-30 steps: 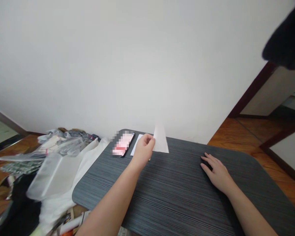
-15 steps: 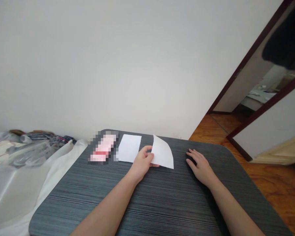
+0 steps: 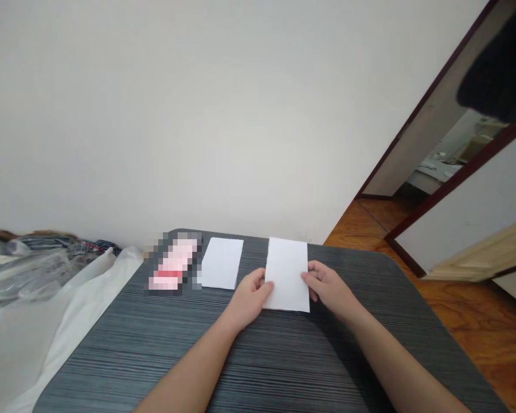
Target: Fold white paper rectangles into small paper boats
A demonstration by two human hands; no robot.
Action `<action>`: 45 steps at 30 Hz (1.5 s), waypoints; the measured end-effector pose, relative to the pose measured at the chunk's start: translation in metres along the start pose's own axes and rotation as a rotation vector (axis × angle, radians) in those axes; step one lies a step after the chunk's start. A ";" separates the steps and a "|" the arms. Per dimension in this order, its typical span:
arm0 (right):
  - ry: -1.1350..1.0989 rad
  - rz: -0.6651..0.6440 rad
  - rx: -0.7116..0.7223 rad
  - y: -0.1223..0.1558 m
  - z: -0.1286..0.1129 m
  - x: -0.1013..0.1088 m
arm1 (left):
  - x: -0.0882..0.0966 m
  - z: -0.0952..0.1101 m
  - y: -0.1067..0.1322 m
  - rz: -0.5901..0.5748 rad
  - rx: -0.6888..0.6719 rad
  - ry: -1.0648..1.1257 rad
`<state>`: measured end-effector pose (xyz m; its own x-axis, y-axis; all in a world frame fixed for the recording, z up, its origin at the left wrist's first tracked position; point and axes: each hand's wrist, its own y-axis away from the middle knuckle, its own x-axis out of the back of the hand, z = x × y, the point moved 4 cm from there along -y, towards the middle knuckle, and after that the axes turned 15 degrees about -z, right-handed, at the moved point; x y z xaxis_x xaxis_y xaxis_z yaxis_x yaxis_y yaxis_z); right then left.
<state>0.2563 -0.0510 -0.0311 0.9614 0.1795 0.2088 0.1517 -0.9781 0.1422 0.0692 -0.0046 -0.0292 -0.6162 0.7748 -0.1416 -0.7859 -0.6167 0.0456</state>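
In my head view, my left hand (image 3: 253,293) and right hand (image 3: 327,287) pinch opposite edges of a white sheet (image 3: 287,272) over the dark table (image 3: 258,373), probably keeping it flat. Another white paper (image 3: 221,263) lies left, apart.

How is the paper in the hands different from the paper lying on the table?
The held paper is in the grip of the left hand and right hand; no hand touches the lying paper.
The held paper looks lifted and tilted; the lying paper rests flat on the table.
The held paper is farther right than the lying paper.
Both are white, rectangular and blank on the visible side.
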 end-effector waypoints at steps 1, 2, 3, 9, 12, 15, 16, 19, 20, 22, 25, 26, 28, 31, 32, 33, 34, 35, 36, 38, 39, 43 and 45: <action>0.017 -0.002 0.005 -0.002 -0.001 0.000 | 0.002 0.002 0.001 0.019 -0.021 -0.047; 0.029 0.001 0.009 -0.004 -0.001 -0.001 | 0.004 0.003 0.002 0.045 -0.030 -0.072; 0.035 0.007 0.011 -0.005 -0.001 -0.001 | 0.006 0.003 0.002 0.074 -0.024 -0.090; 0.045 0.013 0.048 -0.002 0.003 -0.011 | 0.012 -0.005 0.000 0.087 0.019 -0.038; 0.053 0.017 0.091 0.003 0.005 -0.015 | 0.012 -0.005 0.001 0.059 0.027 -0.007; 0.052 0.023 0.109 0.008 0.007 -0.015 | 0.012 -0.002 0.001 0.021 0.028 0.019; 0.055 0.021 0.118 0.009 0.008 -0.014 | 0.012 -0.002 0.001 0.012 0.028 0.029; 0.087 0.029 0.151 0.013 0.007 -0.011 | 0.013 -0.003 0.000 0.033 0.025 0.077; 0.100 0.038 0.155 0.013 0.007 -0.009 | 0.014 -0.003 0.000 0.047 0.028 0.107; 0.125 0.065 0.155 0.014 0.007 -0.006 | 0.014 -0.005 -0.001 0.049 0.035 0.190; 0.175 0.092 0.163 0.014 0.007 -0.003 | 0.010 -0.004 -0.001 0.000 0.031 0.307; 0.194 0.095 0.167 0.014 0.007 -0.003 | 0.010 -0.002 0.000 -0.005 0.024 0.323; 0.224 0.099 0.166 0.014 0.007 -0.003 | 0.010 0.001 0.000 0.008 0.014 0.290; 0.248 0.104 0.169 0.013 0.006 -0.003 | 0.009 0.004 0.001 0.015 0.020 0.163; 0.248 0.100 0.173 0.013 0.005 -0.003 | 0.009 0.004 0.001 0.009 0.025 0.130; 0.240 0.088 0.174 0.013 0.006 -0.004 | 0.009 0.004 0.001 0.003 0.028 0.107; 0.215 0.078 0.170 0.012 0.006 -0.005 | 0.009 0.003 0.000 0.003 0.028 0.092; 0.167 0.071 0.161 0.012 0.008 -0.005 | 0.009 0.003 0.000 0.009 0.027 0.078; 0.100 0.068 0.150 0.012 0.010 -0.006 | 0.010 0.002 0.000 0.020 0.026 0.065; -0.054 0.061 0.137 0.011 0.013 -0.008 | 0.010 0.000 0.000 0.044 0.027 0.039; -0.117 0.042 0.139 0.011 0.014 -0.009 | 0.011 0.000 0.000 0.056 0.027 0.027; -0.122 -0.074 0.128 0.011 0.014 -0.019 | 0.010 0.002 0.001 0.077 0.017 -0.010; -0.043 -0.049 0.090 0.010 0.014 -0.019 | 0.008 0.003 0.001 0.075 0.008 -0.017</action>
<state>0.2424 -0.0661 -0.0471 0.9608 0.2249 0.1619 0.2173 -0.9740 0.0635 0.0634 0.0016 -0.0274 -0.6740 0.7288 -0.1208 -0.7379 -0.6719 0.0637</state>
